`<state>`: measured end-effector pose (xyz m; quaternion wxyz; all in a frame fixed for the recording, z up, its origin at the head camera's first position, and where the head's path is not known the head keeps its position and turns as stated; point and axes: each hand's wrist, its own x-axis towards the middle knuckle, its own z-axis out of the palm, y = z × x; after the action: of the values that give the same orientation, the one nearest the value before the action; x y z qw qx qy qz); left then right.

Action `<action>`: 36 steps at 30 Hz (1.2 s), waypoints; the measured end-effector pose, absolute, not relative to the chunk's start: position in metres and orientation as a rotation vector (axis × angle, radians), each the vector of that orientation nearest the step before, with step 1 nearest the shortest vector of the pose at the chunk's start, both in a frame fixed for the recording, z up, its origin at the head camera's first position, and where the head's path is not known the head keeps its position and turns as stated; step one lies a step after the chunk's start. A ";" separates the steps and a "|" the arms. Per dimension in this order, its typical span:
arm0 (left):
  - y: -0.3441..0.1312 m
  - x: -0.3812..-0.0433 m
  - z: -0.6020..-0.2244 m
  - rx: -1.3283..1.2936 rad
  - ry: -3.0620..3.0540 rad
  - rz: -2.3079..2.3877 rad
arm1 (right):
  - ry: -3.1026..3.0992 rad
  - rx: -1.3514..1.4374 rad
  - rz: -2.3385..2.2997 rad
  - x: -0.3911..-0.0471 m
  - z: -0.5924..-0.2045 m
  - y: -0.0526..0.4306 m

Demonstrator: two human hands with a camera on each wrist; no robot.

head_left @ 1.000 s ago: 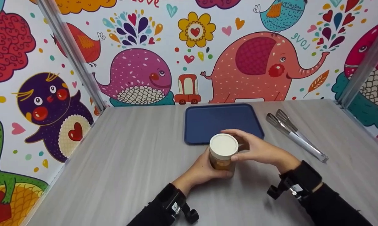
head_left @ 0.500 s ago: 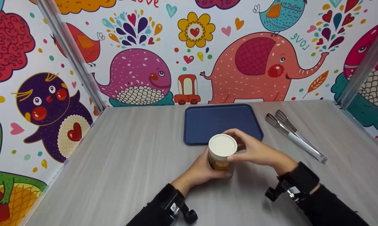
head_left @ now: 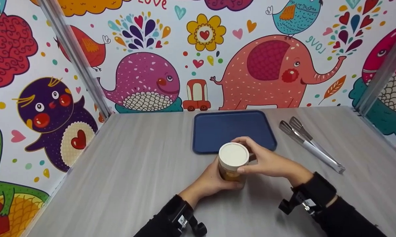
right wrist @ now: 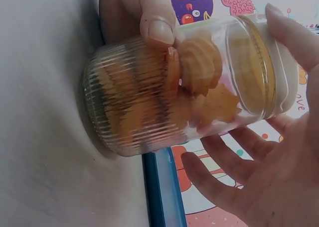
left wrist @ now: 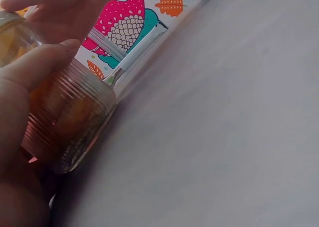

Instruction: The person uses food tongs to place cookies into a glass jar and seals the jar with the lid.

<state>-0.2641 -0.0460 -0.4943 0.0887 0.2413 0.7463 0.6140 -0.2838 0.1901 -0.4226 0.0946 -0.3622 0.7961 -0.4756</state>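
Note:
A clear glass jar (right wrist: 129, 97) with a ribbed lower half stands on the table in front of me, topped by a cream-white lid (head_left: 234, 154). Ridged, golden-brown cookies (right wrist: 199, 62) show through its wall in the right wrist view. My left hand (head_left: 206, 180) grips the jar's body low down, thumb across the near side. With thumb and fingers round the lid's rim, my right hand (head_left: 272, 162) holds it from the right. The lid sits on the jar's mouth. In the head view, the left fingers behind the jar are hidden.
Just beyond the jar lies a dark blue tray (head_left: 229, 131). Metal tongs (head_left: 308, 144) with slotted heads rest on the table (head_left: 128, 164) at the right. Patterned wall panels (head_left: 145, 75) stand along the back and sides.
The right thumb has shifted slightly left along the near side of the lid's rim. The left hand and jar stay in about the same place.

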 end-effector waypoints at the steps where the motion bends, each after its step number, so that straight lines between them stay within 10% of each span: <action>1: -0.046 -0.264 -0.494 0.718 2.218 1.827 | 2.353 -1.080 -1.404 -0.284 -0.422 0.191; 36: -0.047 -0.263 -0.495 0.723 2.227 1.808 | 2.369 -1.041 -1.408 -0.282 -0.421 0.189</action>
<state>-0.2633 -0.0470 -0.4947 0.0916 0.2433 0.7496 0.6087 -0.2816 0.1888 -0.4212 0.0979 -0.3516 0.8004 -0.4756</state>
